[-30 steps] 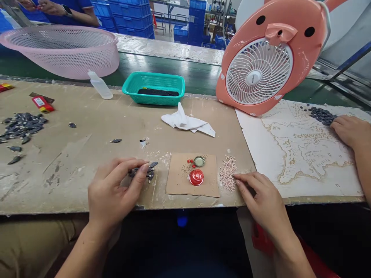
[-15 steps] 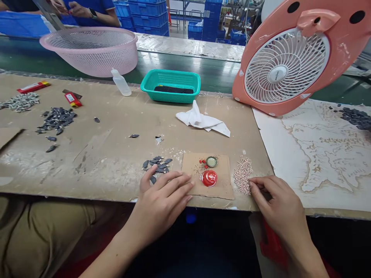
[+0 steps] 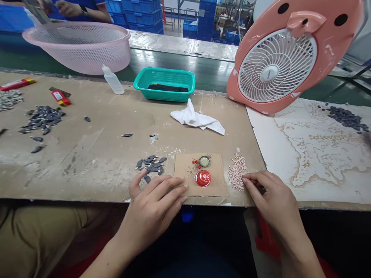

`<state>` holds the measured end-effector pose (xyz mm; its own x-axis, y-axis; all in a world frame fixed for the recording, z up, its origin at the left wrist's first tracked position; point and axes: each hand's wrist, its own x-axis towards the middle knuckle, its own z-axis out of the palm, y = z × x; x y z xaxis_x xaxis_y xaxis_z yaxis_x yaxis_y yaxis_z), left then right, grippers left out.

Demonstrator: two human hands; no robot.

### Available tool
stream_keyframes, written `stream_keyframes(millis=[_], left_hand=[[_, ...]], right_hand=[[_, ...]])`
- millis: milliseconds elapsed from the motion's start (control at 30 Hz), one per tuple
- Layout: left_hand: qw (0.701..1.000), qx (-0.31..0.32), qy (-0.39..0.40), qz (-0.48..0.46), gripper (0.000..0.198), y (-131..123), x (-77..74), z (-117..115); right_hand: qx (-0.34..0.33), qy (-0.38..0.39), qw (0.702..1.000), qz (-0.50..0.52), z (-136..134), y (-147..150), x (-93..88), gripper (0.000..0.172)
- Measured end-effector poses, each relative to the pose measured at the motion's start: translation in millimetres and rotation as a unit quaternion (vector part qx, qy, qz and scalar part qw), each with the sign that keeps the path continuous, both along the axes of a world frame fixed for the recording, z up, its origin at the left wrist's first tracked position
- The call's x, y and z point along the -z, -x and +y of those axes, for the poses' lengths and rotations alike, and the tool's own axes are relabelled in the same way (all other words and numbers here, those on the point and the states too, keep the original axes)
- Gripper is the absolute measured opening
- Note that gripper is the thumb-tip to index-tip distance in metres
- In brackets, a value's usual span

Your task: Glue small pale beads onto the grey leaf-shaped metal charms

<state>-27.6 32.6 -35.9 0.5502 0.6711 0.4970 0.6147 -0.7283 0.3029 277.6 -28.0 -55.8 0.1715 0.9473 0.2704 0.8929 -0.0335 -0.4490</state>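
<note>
My left hand (image 3: 155, 200) rests at the table's front edge, its fingers stretched out over the left side of a small cardboard square (image 3: 181, 168). Close to its thumb lies a small group of dark grey leaf-shaped pieces (image 3: 152, 164) with pale tips. On the cardboard are a glossy red blob (image 3: 203, 178), a bottle cap (image 3: 204, 161) and a few red bits (image 3: 198, 166). My right hand (image 3: 271, 197) has thumb and forefinger pinched together at the right edge of a pile of tiny pink beads (image 3: 237, 172). Anything between those fingertips is too small to make out.
Behind are a crumpled white cloth (image 3: 197, 119), a green basket (image 3: 165, 94), a squeeze bottle (image 3: 113, 81) and a pink mesh basket (image 3: 87, 58). An orange fan (image 3: 232, 87) leans over a map-printed sheet (image 3: 278, 154) at right. More grey pieces (image 3: 43, 117) lie left. A co-worker's hand (image 3: 68, 8) shows beyond.
The whole scene has shifted slightly leftward as the camera turned right. Both hands keep nearly the same places and poses relative to the cardboard and the bead pile.
</note>
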Motion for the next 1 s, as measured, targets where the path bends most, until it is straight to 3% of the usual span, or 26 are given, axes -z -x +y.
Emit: stream_keyframes(millis=[300,400,467,567,733,833,1000], left_hand=[[0.997,0.007,0.006,-0.078,0.023,-11,-11.0,-7],[0.982,0.055,0.073,-0.168,0.025,-23,-20.1,-14],[0.952,0.09,0.175,-0.235,0.021,-34,-27.6,-19],[0.883,0.105,0.361,-0.281,0.009,-50,-38.5,-24],[0.719,0.074,0.616,-0.314,0.03,-62,-48.4,-23],[0.655,0.065,0.666,-0.351,0.03,-61,-48.7,-23],[0.633,0.064,0.662,-0.397,0.033,-54,-43.5,-29]], right_hand=[[0.0,-0.04,0.998,0.04,2,-1,2.8,0.022],[-0.001,-0.065,0.994,0.087,-8,10,-7.4,0.018],[-0.01,-0.078,0.989,0.123,-17,21,-18.4,0.015],[-0.045,-0.088,0.979,0.18,-26,40,-37.0,0.011],[-0.159,-0.125,0.973,0.115,-25,61,-57.6,0.01],[-0.192,-0.151,0.967,0.07,-22,63,-58.6,0.009],[-0.221,-0.117,0.964,0.094,-26,66,-50.9,0.009]])
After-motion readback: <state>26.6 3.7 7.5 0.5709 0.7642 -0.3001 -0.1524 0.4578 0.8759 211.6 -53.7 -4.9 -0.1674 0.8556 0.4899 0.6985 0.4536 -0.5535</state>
